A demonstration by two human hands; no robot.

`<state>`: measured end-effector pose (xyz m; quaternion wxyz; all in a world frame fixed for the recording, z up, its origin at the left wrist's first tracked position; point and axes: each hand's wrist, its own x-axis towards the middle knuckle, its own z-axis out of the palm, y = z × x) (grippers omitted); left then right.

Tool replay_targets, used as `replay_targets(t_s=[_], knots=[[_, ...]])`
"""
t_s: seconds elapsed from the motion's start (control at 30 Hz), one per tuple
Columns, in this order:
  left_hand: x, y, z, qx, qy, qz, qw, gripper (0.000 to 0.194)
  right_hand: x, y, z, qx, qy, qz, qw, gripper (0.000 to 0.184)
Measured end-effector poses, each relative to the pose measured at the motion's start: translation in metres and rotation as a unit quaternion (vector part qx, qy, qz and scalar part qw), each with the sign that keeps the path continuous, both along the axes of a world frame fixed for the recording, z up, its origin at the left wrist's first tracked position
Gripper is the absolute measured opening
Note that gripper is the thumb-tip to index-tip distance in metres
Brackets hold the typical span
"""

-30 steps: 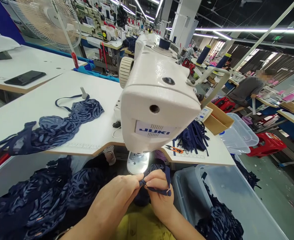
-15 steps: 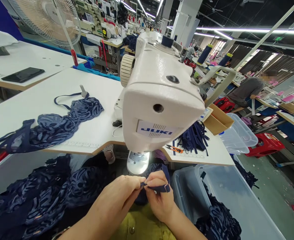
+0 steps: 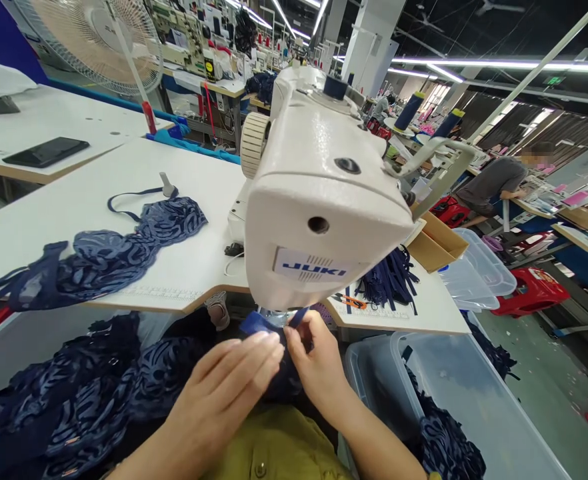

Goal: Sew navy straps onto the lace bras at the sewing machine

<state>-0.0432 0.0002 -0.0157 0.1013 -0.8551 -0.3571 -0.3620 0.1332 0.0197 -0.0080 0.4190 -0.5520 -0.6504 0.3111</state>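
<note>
So the navy strap (image 3: 256,323) is right under the white sewing machine (image 3: 324,200) head, by the front edge of the bench (image 3: 99,167). Long axis goes approx L–R across the view, R end tipped up a bit. Looks dark blue, narrow, slightly bent, w/ the middle partly covered. R hand (image 3: 319,363) has it pinched b/w thumb & fingers. L hand (image 3: 229,380) is over the L part, fingers straight & together, can't tell if it's gripping tbh.

Sewing workshop, with rows of machines and thread cones (image 3: 409,111).
</note>
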Motion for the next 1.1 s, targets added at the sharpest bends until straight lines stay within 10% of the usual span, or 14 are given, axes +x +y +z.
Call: replay_targets(t_s=[0.4, 1.1], knots=[[-0.005, 0.018, -0.023, -0.053, 0.088, -0.053, 0.993, 0.048, 0.005, 0.023, -0.013, -0.104, 0.223, 0.058, 0.968, 0.012], [-0.001, 0.019, -0.01, -0.054, 0.059, -0.029, 0.996, 0.046, 0.002, 0.024, -0.015, -0.104, 0.317, 0.073, 0.94, 0.016]])
